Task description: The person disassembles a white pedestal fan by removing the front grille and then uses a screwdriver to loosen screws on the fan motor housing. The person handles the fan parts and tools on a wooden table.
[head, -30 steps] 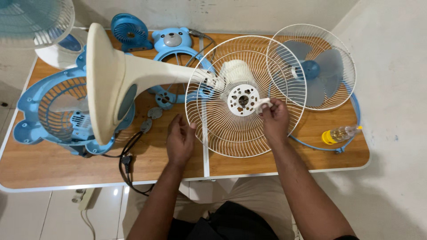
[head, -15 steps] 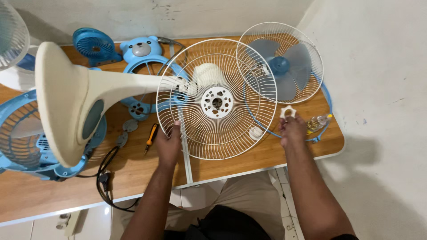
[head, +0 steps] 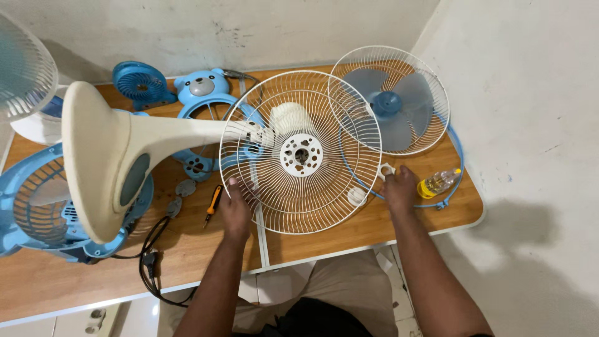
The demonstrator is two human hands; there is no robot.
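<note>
Near the middle of the wooden table (head: 324, 246): a white wire fan guard (head: 301, 151), mounted on a cream stand fan (head: 106, 159) laid on its side, base to the left. Left hand (head: 235, 209) resting on the guard's near-left rim, fingers curled onto the wires, a light grip rather than a clench. Right hand (head: 400, 187) to the right, pinching a small white plastic ring nut (head: 385, 170) just beside a round white cap (head: 357, 196) lying on the table. Farther right, a second guard with a blue blade (head: 388, 100) and a small yellow oil bottle (head: 438, 182); near left, an orange-handled screwdriver (head: 213, 201). Guard probably light and springy, thin wires easily bent, so best taken at the stiffer outer rim; ring nut small, smooth, likely slippery, best pinched by its edges.
</note>
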